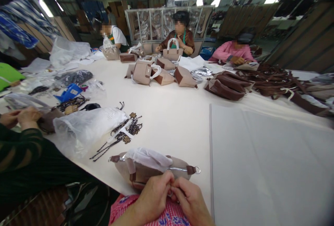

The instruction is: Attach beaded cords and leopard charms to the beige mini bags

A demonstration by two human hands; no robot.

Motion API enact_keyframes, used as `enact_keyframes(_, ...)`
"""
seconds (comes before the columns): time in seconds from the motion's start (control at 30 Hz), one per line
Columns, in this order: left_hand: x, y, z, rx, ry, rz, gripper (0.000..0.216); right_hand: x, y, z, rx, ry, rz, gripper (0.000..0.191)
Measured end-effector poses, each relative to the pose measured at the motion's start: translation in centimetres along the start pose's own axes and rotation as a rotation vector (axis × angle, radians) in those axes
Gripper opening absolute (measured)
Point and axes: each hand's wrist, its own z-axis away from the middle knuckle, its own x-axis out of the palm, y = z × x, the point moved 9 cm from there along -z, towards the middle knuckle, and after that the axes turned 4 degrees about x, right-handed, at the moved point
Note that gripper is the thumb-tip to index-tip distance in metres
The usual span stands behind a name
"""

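A beige handbag with brown trim (pixel 156 174) lies at the table's near edge, its silver zipper upward and a metal ring at its right end. White wrapping (pixel 148 158) covers part of its top. Right in front of the bag, my left hand (pixel 158 193) and my right hand (pixel 189 196) meet with fingertips pinched together. Whatever they pinch is too small or too hidden to name. Several dark braided cords with flower-shaped charms (pixel 127 130) lie beyond the bag to the left.
A plastic bag (pixel 88 128) and a blue tape dispenser (pixel 68 93) are on the left, near a co-worker's hands (pixel 27 116). Several handbags (pixel 142 73) stand across the table, before seated people. Brown straps (pixel 276 80) pile at right. A grey sheet (pixel 271 163) covers the right side.
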Motion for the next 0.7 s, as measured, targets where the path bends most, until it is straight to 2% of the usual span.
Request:
enact_keyframes(0.1,-1.0,0.9,0.4,0.047,-0.024,0.019,0.02,-1.0,-0.2,-0.1,-0.011,0.023,-0.024,0.025)
enact_keyframes(0.2,-3.0,1.4,1.6,0.132,0.027,-0.012,0.028,-3.3,1.1,0.0,0.12,0.121,-0.099,0.024)
enact_keyframes(0.3,-5.3,-0.5,3.0,0.069,0.13,-0.064,0.025,-5.5,1.8,0.2,0.195,0.221,-0.099,0.025)
enact_keyframes(0.4,-7.5,-2.9,4.3,-0.031,0.229,-0.097,0.026,-6.2,0.2,-0.3,0.055,0.24,0.031,0.019)
enact_keyframes(0.43,-8.1,-3.5,4.6,-0.052,0.247,-0.096,0.027,-6.1,-0.5,-0.6,0.002,0.236,0.084,0.018)
enact_keyframes(0.47,-8.6,-4.0,5.0,-0.071,0.262,-0.092,0.027,-5.6,-1.1,-1.0,-0.041,0.219,0.135,0.025)
enact_keyframes(0.6,-10.2,-5.9,6.8,-0.133,0.298,-0.084,0.026,-1.8,-2.1,-3.3,-0.074,-0.008,0.282,0.075)
enact_keyframes(0.67,-10.5,-7.0,7.9,-0.139,0.319,-0.075,0.025,0.0,-2.0,-4.4,-0.041,-0.091,0.258,0.08)
enact_keyframes(0.7,-10.5,-7.7,8.4,-0.143,0.324,-0.066,0.025,0.6,-2.0,-4.9,-0.031,-0.108,0.229,0.074)
